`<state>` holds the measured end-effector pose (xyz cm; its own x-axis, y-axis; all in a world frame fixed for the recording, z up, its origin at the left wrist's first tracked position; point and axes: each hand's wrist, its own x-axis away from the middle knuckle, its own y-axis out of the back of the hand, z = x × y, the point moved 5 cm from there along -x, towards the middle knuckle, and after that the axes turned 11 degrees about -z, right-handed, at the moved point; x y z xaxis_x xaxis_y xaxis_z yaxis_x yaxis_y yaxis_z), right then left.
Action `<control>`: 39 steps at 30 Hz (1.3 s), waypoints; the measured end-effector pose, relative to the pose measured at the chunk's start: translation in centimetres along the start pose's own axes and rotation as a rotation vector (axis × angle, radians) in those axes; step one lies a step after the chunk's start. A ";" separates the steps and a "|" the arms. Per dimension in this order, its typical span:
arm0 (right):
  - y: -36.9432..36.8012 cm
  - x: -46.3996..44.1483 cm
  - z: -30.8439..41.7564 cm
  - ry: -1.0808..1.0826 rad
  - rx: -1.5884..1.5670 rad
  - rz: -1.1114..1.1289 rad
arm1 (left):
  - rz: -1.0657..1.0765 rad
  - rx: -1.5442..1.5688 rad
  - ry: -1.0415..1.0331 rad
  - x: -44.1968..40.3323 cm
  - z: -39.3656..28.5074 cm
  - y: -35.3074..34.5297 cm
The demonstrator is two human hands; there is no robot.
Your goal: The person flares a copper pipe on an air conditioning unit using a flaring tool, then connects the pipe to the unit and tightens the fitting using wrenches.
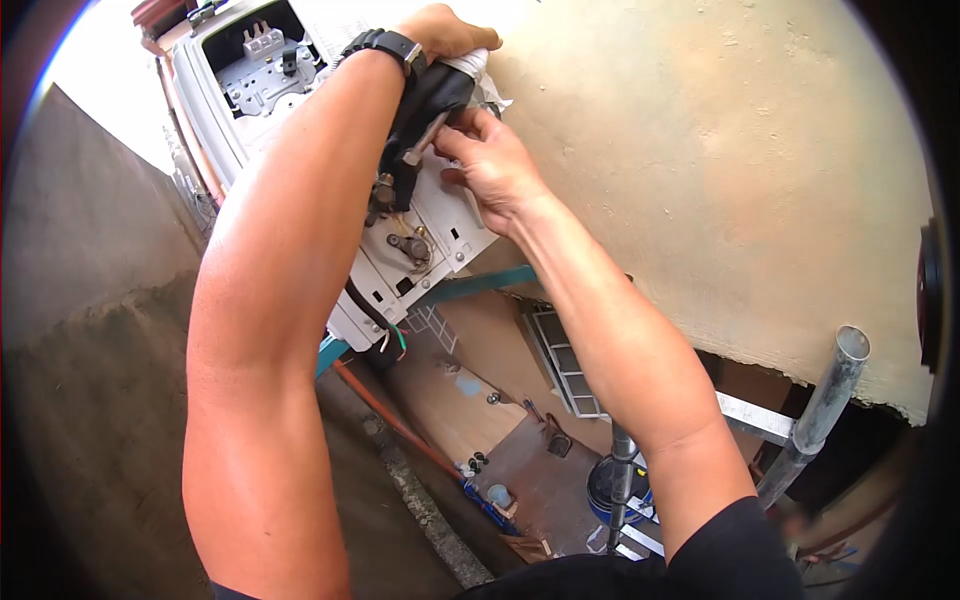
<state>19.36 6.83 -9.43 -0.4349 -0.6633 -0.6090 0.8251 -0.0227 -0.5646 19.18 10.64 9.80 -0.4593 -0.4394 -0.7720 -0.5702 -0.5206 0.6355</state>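
Observation:
My left hand (pixel 447 32), with a black watch on its wrist, is closed at the top of a black-insulated pipe bundle (pixel 440 92) whose upper end is wrapped in white. Its fingers are mostly hidden behind the bundle. Just below, my right hand (pixel 492 168) pinches a thin metal pipe (pixel 428 134) beside the black insulation. A metal nut (pixel 412 157) sits at that pipe's lower end. Near it are an upper valve (pixel 384 192) and a lower valve (pixel 410 246) on the white outdoor air-conditioner unit (pixel 455 215).
An open compartment (pixel 262 75) on the unit shows a terminal block. Loose wires (pixel 395 335) hang below it. The unit rests on a teal bracket (pixel 480 285). A rough plastered wall (pixel 720 200) stands right, with scaffold tubing (pixel 828 390). Far below are a floor and a dark bucket (pixel 603 488).

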 end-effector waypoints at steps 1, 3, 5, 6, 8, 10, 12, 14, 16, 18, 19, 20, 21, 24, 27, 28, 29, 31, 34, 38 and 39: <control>0.0 -0.4 -0.1 0.003 -0.004 0.000 | 0.011 -0.027 0.004 0.3 -0.1 0.3; 0.5 -1.0 -0.1 0.024 -0.003 0.000 | 0.047 -0.005 0.016 1.0 -0.3 0.9; 1.4 -1.2 0.0 0.093 0.046 -0.013 | -0.005 -0.196 -0.070 1.4 -1.6 1.4; 2.1 -1.3 0.3 0.092 0.048 -0.011 | -0.069 -0.386 -0.150 2.1 -2.2 1.8; 3.5 -1.3 2.3 0.426 0.538 -0.140 | -0.438 -0.554 -0.342 4.8 -2.7 2.8; 3.3 -0.3 3.7 0.526 0.608 -0.175 | -0.420 -0.536 -1.233 10.0 -6.7 2.2; 3.4 0.7 4.4 0.650 0.775 -0.147 | 0.284 -0.714 -0.750 13.5 -6.7 1.7; 3.5 0.8 3.7 0.636 0.741 -0.102 | 0.191 -0.680 -0.815 13.7 -3.7 1.8; 3.6 1.0 3.9 0.696 0.621 -0.148 | 0.118 -0.731 -0.845 14.0 -3.4 2.7; 3.5 1.3 3.8 0.737 0.568 -0.144 | 0.046 -0.649 -0.920 13.4 -2.5 2.7; 3.6 1.7 3.9 0.807 0.566 -0.194 | 0.102 -0.519 -0.919 13.0 -2.4 2.7; 3.7 2.1 4.0 0.877 0.565 -0.244 | 0.157 -0.386 -0.916 12.7 -2.4 2.7; 3.6 2.1 3.8 0.879 0.570 -0.244 | 0.154 -0.382 -0.917 12.4 -2.3 2.8; 3.4 3.4 3.7 1.025 0.504 -0.314 | 0.093 -0.265 -1.002 12.3 -2.5 2.9; 3.4 4.2 3.2 0.775 0.451 -0.343 | 0.100 -0.236 -1.023 12.1 -2.5 2.5; 3.5 4.3 2.9 0.761 0.455 -0.338 | 0.108 -0.230 -1.012 11.8 -2.4 2.2; 3.7 3.7 2.2 0.615 0.246 -0.251 | 0.065 -0.232 -1.076 11.5 -2.6 2.2; 3.5 4.0 1.3 0.344 -0.126 -0.142 | 0.206 -0.182 -0.883 11.4 -3.1 2.2; 3.9 5.2 1.2 0.438 -0.048 -0.140 | 0.159 -0.179 -0.880 11.9 -3.0 1.5; 4.1 6.8 1.5 0.543 0.162 -0.200 | 0.140 -0.091 -0.977 12.4 -2.9 1.0; 3.5 9.0 1.8 0.528 0.250 -0.178 | 0.097 -0.097 -0.958 12.1 -2.7 1.2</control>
<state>18.96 -0.57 -15.93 -0.6410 -0.1739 -0.7476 0.7553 -0.3165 -0.5740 14.73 2.72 1.27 -0.8862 0.2776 -0.3711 -0.4620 -0.5903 0.6619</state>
